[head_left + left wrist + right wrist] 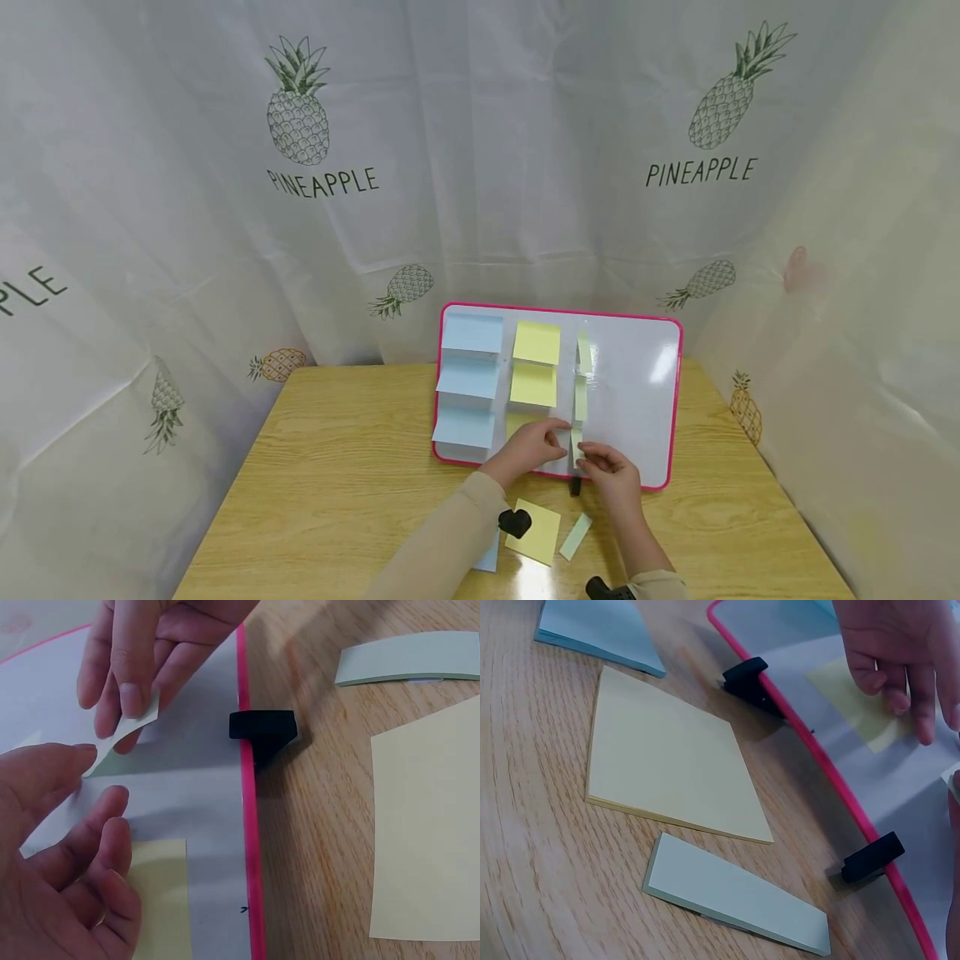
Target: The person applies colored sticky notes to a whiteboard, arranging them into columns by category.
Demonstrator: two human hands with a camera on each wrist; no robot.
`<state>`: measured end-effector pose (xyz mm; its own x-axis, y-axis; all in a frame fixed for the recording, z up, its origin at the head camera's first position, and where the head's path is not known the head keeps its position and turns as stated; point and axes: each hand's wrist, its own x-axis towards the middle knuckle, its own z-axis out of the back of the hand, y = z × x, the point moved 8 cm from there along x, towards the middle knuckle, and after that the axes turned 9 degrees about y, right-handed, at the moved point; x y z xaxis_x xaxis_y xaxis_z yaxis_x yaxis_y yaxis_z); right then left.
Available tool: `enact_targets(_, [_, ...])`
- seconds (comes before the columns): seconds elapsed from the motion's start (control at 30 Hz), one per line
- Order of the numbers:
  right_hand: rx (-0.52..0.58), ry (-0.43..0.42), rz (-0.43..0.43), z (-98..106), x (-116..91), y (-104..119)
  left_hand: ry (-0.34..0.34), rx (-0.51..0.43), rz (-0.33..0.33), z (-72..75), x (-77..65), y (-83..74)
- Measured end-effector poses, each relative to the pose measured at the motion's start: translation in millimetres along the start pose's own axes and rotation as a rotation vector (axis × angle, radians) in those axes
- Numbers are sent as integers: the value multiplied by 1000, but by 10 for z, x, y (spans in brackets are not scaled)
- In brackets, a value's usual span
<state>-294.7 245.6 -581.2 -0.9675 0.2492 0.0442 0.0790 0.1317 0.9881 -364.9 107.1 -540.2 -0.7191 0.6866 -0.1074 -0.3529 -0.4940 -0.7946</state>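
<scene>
At the lower part of the whiteboard (630, 392), my right hand (611, 477) pinches a narrow pale green sticky note (577, 447) between thumb and fingers. The strip (139, 729) bends upward in the left wrist view. My left hand (528, 450) hovers over the lowest yellow note (517, 422), a fingertip right at the strip's other end and its remaining fingers loosely bent. Above the strip, two more green notes (581, 398) hang in a column. Yellow notes (534, 383) and blue notes (467, 377) form columns to the left.
On the wooden table (337, 500) in front of the board lie a yellow note pad (534, 533), a narrow green pad (575, 536) and a blue pad (487, 560). Black clips (874, 856) grip the board's pink near edge. A pineapple-print curtain (510, 167) hangs behind.
</scene>
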Motion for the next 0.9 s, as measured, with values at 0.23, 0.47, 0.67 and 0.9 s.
enact_targets(0.23, [-54, 12, 23, 8, -6, -28, -3, 4, 9, 9, 7, -16])
enact_targets(0.47, [-110, 47, -7, -2, -34, -62, -16, 9, 29, 27, 4, -31])
enact_targets(0.67, [-171, 110, -12, -12, -62, -80, -7, -62, 52, -2, 22, 9])
enact_targets(0.9, [-250, 171, -18, 83, -135, -29, 32, -153, 62, -80, 41, 47])
